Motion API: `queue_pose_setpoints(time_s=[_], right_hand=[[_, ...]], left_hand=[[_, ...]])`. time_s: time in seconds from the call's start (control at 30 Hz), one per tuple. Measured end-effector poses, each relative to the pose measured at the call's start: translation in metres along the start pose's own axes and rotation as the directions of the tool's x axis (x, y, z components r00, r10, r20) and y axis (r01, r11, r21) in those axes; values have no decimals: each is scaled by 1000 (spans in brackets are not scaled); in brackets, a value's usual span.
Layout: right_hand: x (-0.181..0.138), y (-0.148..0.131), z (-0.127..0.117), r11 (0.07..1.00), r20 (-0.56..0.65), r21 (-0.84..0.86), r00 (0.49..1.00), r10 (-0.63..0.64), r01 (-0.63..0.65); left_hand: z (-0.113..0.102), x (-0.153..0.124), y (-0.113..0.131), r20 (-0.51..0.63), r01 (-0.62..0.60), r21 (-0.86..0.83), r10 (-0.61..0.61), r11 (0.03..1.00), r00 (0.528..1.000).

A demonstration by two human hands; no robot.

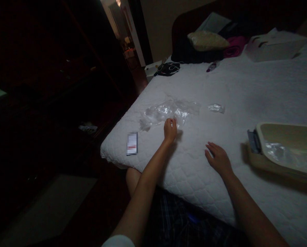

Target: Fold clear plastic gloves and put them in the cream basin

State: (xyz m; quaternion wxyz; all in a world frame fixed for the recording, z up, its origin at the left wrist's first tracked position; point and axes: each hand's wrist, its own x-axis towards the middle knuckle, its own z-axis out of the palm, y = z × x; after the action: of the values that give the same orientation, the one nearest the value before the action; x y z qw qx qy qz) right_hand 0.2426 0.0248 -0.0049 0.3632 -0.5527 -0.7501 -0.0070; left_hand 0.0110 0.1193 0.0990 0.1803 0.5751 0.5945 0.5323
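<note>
A crumpled clear plastic bag (163, 110) lies spread on the white quilted bed. At its near edge my left hand (170, 131) is closed, with thumb and fingers pinching the plastic. My right hand (218, 158) hovers over the bed to the right, holding nothing, its fingers apart and slightly bent. Beyond it lies a small folded clear plastic packet (216, 108), not touched by either hand. Off to the right stands a beige plastic bin (261, 154) with a grey handle clip and clear plastic inside.
A phone-like rectangle (132, 143), its face blurred out, lies near the bed's left edge. Toward the headboard are a pale box (274, 48), a yellowish pillow (207, 41), a rolled magenta cloth (233, 48), a small purple-ended item (212, 66) and dark cords (169, 68).
</note>
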Motion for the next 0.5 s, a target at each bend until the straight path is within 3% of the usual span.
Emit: queue_pose_setpoints(time_s=[0.07, 0.13, 0.2, 0.27, 0.37, 0.4, 0.5], right_hand=[[0, 1, 0, 1000, 5, 9, 1000, 5, -5], [0, 1, 0, 1000, 6, 10, 1000, 1, -1], [0, 2, 1, 1000, 9, 4, 1000, -2, 2], [0, 2, 1, 1000, 10, -1, 1000, -3, 3], [-1, 2, 1, 1000, 15, -14, 1000, -8, 8], [-2, 2, 0, 1000, 19, -19, 1000, -22, 23], [-5, -4, -5, 994, 14, -9, 994, -110, 110]], left_hand=[[-1, -8, 10, 71, 121, -199, -109, 972, 991], [2, -24, 15, 225, 258, -407, -178, 876, 958], [11, -48, 15, 424, 458, -542, -241, 705, 873], [24, -74, 10, 503, 590, -584, -322, 557, 802], [45, -106, -4, 623, 700, -523, -343, 486, 704], [51, -113, -8, 628, 709, -513, -352, 483, 694], [61, -121, -20, 577, 689, -559, -381, 461, 723]])
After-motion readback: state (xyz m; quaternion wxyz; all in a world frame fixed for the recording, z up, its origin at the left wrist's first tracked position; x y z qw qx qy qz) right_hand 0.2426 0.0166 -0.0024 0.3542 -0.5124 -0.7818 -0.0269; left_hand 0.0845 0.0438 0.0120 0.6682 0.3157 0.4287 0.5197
